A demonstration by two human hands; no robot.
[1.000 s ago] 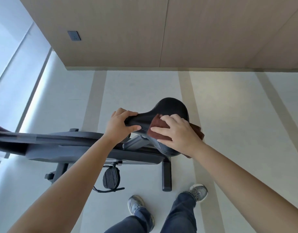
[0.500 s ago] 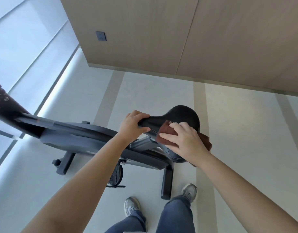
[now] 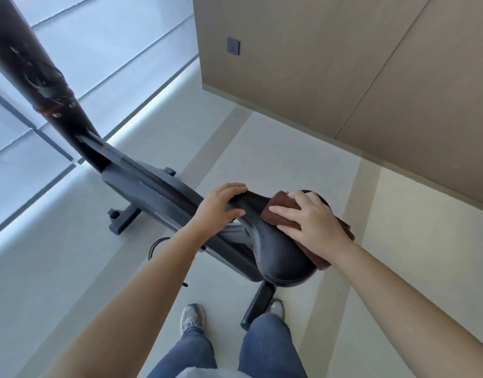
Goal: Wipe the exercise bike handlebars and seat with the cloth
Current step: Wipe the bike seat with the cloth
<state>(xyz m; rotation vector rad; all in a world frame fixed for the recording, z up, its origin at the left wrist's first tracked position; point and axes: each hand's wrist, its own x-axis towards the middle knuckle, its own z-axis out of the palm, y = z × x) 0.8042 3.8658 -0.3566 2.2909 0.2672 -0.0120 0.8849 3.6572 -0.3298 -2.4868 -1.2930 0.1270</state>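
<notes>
Two bare hands are on the black seat near the centre of the frame. My left hand is clenched around the narrow nose of the seat, fingers over the top and thumb along the near side. My right hand lies flat with fingers spread, pressing the brown cloth onto the wide part of the seat; the cloth shows beyond the fingertips and again past the wrist at the seat's right edge.

I can read no brand, label or writing anywhere. The bike's dark post in the upper left carries some reddish marks and small fasteners, too blurred to make out. From it the bike frame runs down toward the seat, partly hidden by my left forearm. No handlebars show in the frame.

Around the bike: a pale floor with tan stripes, a wood-panelled wall across the upper right with a small grey wall plate, and bright window panes at upper left. At the bottom, blue jeans and grey sneakers stand beside the rear foot bar.
</notes>
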